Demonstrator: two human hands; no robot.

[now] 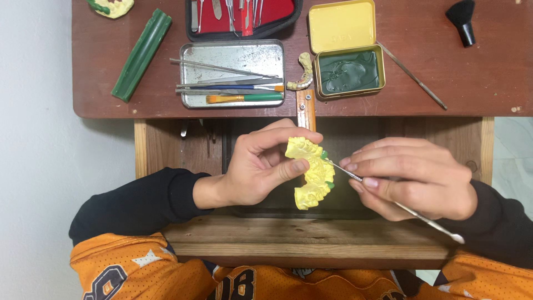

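Note:
My left hand (pixel 261 164) grips a yellow dental cast (pixel 312 173), a horseshoe-shaped model of teeth with small green wax patches on its right side. My right hand (pixel 411 178) holds a thin metal carving tool (pixel 400 205) like a pen. The tool's tip touches the cast near its upper green patch. Both hands hover over an open wooden drawer (pixel 311 236) below the tabletop.
On the brown tabletop (pixel 483 72) lie a metal tray (pixel 233 72) with brushes and instruments, a yellow tin (pixel 347 53) of green wax, a green wax stick (pixel 141 53), a red-lined tool case (pixel 244 16), another small cast (pixel 304 72), a long probe (pixel 413 75) and a black brush (pixel 462 19).

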